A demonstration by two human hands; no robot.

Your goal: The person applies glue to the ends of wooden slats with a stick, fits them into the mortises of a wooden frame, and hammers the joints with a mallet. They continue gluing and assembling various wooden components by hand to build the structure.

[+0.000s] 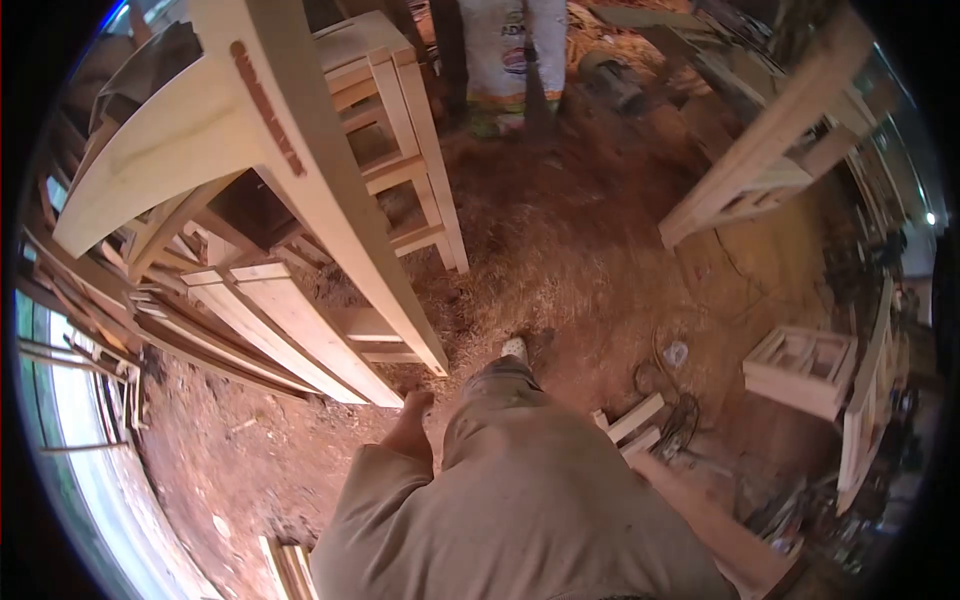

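Observation:
My right forearm (pixel 715 525) reaches forward at the lower right, blurred. Its far end, where my right hand (pixel 650 468) would show, meets some short pale wooden bars (pixel 635 425). Those bars overlap the hand end in this view; I cannot tell whether the fingers grip them. My left hand is out of sight. My clothed body (pixel 530 490) fills the lower middle, one bare lower leg (pixel 410 430) on the left and one foot (pixel 515 348) ahead. In front to the left stands a tall wooden frame (pixel 345 215) with a long slot in its post and a curved panel (pixel 160 150).
Behind the frame is a slatted wooden piece (pixel 405 130). A wooden frame (pixel 770 140) leans at the upper right, with a small box-like frame (pixel 800 370) below. A printed sack (pixel 515 50) stands at the back. Slats (pixel 285 565) lie lower left; cable (pixel 685 420) crosses the dirt floor.

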